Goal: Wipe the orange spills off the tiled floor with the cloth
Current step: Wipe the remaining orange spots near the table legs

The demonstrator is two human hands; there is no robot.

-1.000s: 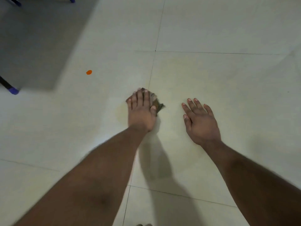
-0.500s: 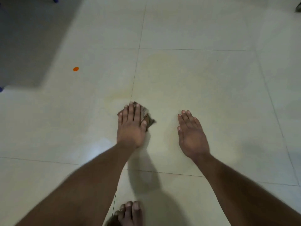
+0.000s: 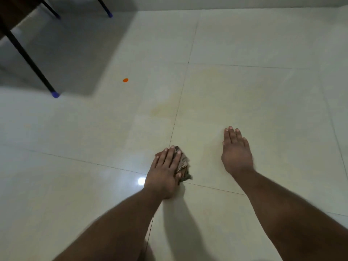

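Note:
My left hand lies flat on a crumpled brown patterned cloth and presses it to the pale tiled floor, right beside a grout line. Most of the cloth is hidden under the palm; its right edge sticks out by the thumb. My right hand rests flat on the tile to the right, fingers straight, holding nothing. A small round orange spill sits far up and to the left of the cloth. A faint yellowish smear stains the tile above my left hand.
A table with thin black legs ending in blue caps stands at the upper left and casts a grey shadow on the floor. A wall base runs along the top. A light glare shines left of my left wrist.
My left hand has dragged the cloth back toward me, away from the yellowish smear. The right hand stays flat on the floor. The view has tilted up, showing the table legs.

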